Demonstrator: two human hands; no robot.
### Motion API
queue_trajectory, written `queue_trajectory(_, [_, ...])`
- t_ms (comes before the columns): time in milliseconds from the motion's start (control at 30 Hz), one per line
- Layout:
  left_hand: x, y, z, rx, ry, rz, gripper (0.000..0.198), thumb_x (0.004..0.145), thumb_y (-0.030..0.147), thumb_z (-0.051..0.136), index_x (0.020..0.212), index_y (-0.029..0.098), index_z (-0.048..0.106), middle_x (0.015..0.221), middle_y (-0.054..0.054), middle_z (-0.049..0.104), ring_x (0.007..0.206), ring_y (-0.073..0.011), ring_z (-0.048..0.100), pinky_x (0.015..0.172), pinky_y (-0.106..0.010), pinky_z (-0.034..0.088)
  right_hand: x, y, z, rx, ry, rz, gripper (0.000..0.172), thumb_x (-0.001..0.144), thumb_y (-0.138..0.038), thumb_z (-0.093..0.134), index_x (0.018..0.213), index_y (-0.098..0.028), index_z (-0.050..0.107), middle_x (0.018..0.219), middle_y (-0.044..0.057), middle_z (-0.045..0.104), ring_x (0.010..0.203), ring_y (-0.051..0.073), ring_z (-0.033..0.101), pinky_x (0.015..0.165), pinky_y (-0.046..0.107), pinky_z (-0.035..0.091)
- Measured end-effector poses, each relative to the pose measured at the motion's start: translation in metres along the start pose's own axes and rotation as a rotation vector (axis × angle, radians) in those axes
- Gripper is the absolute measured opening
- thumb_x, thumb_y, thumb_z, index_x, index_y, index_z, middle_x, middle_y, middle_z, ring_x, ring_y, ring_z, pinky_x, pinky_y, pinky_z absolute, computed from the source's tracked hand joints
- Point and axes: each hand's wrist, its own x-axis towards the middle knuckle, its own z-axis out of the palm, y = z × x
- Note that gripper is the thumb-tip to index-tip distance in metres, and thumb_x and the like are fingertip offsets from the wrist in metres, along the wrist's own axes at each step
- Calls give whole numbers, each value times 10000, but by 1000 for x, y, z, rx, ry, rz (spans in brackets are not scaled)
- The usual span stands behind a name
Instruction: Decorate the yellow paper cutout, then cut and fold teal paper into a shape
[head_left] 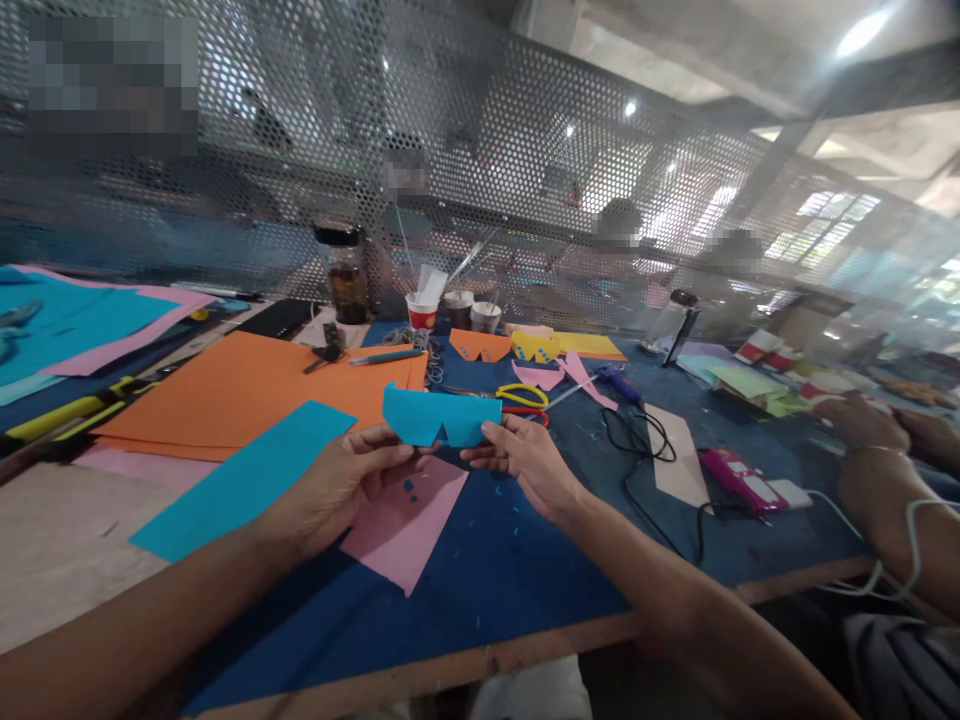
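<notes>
Between my two hands is a blue paper cutout [442, 412] with a small notch in its lower edge. My left hand [367, 465] pinches its lower left part, and my right hand [517, 450] grips its right end. Below it a pink paper piece [412, 520] lies on the blue table surface with small blue scraps on it. Just behind the cutout are scissors [523, 394] with yellow and red handles, partly hidden. A blue paper strip [247, 485] lies beside my left forearm.
Orange sheets [217, 385] lie at left under a pen. Orange [478, 346] and yellow cutouts [535, 346] lie behind, near paper cups [422, 312]. A glue gun [619, 383], its black cable and a magenta device [742, 480] are at right, near another person's hand [862, 425].
</notes>
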Motion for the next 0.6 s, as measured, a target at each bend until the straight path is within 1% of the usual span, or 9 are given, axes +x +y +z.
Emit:
queue_trajectory(200, [2,-2,-3,-36,7,-18,257,718,140,919,952,195,829,885,-56,824,958,-218,788,993,-331,635,1,3,-2,18,-10,-11,460,822,-575,832,969,-157,709,940,100,799,853,233,806,766,314,629])
queue_trajectory(333, [1,-2,-4,-32,4,-18,222,724,147,922,920,193,829,912,-66,825,962,-210,783,982,-317,640,1,3,-2,14,-5,-2,463,820,-577,837,952,-151,715,918,98,794,860,230,807,782,308,626])
queue_trajectory(500, [1,0,-3,-49,12,-21,195,695,148,941,845,182,821,907,-69,820,931,-208,778,955,-307,651,-1,0,-2,18,-16,8,468,823,-566,838,976,-137,732,924,108,796,853,228,805,795,314,625])
queue_trajectory(600, [1,-1,-3,-47,-2,-19,209,695,158,944,866,177,826,961,-75,825,948,-207,774,962,-307,650,-1,-1,-1,25,-26,5,465,831,-562,835,981,-132,736,916,106,797,855,225,805,795,305,624])
